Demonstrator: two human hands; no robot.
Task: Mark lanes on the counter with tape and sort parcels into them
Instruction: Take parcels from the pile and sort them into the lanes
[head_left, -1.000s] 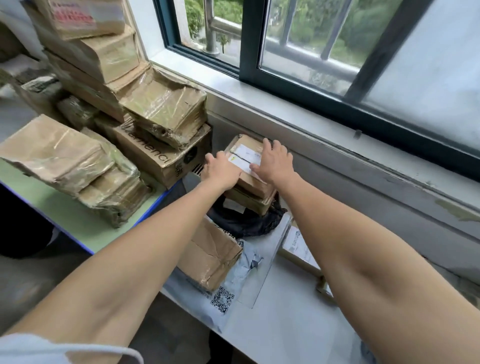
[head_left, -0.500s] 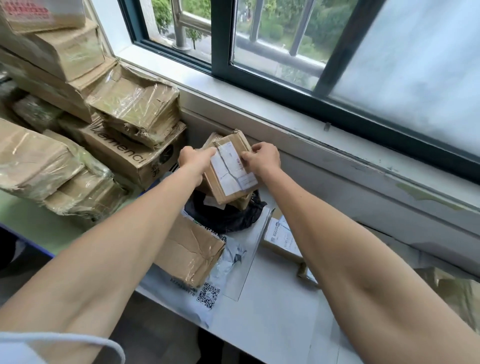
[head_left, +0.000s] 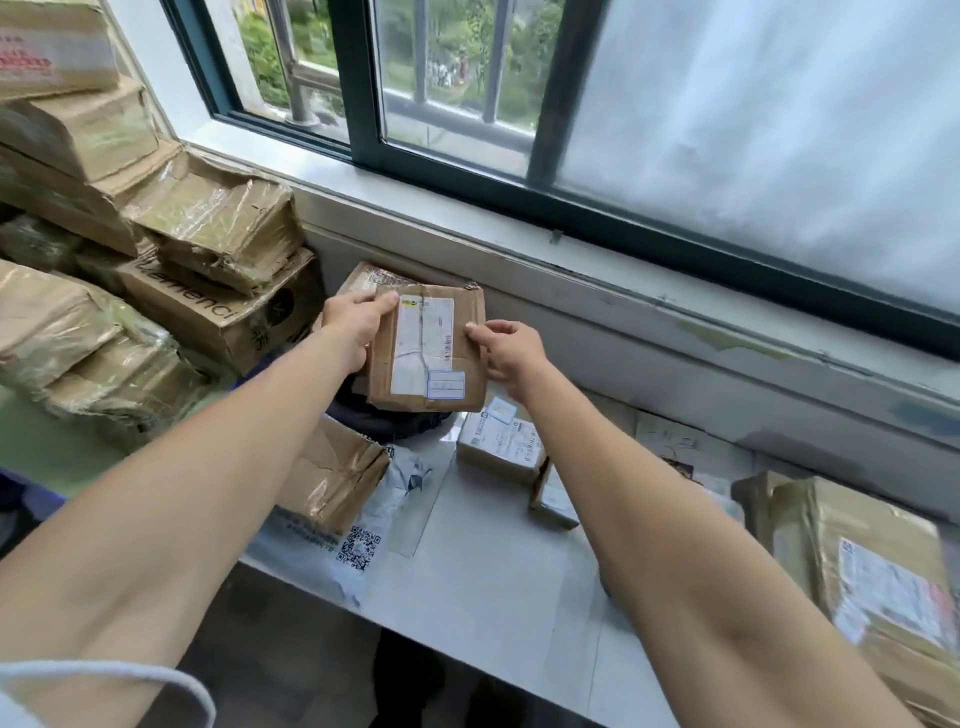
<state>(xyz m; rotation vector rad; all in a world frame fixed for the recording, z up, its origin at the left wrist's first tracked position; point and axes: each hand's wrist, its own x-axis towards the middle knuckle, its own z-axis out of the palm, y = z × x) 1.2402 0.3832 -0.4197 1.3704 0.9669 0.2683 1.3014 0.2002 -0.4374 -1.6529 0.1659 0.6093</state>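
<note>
A pale grey surface (head_left: 493, 587) is shown running along a wall beneath a dark-framed window (head_left: 363, 130) and its white sill (head_left: 519, 244); greenery is seen through the clear panes, while the right pane is frosted. Tape-wrapped brown cartons (head_left: 208, 218) are stacked at the far left, partly on a green-topped stand (head_left: 52, 447). On the surface lie a grey mailer (head_left: 358, 545) with a QR code, a crumpled brown box (head_left: 332, 473) on top of it, a black bag (head_left: 384, 421), a small labelled box (head_left: 498, 447), and a large wrapped package (head_left: 872, 561) at the near right. The held parcel (head_left: 431, 353), a flat brown carton, is raised above the black bag, just in front of another carton (head_left: 363, 275) against the wall. Its white label is turned toward the viewer, and its long axis runs near to far, tipped slightly. Both arms are extended forward. The parcel's far left corner is gripped by the left hand (head_left: 353, 322), thumb on the labelled face. Its right edge is pinched by the right hand (head_left: 506, 351), fingers curled at the edge.
</note>
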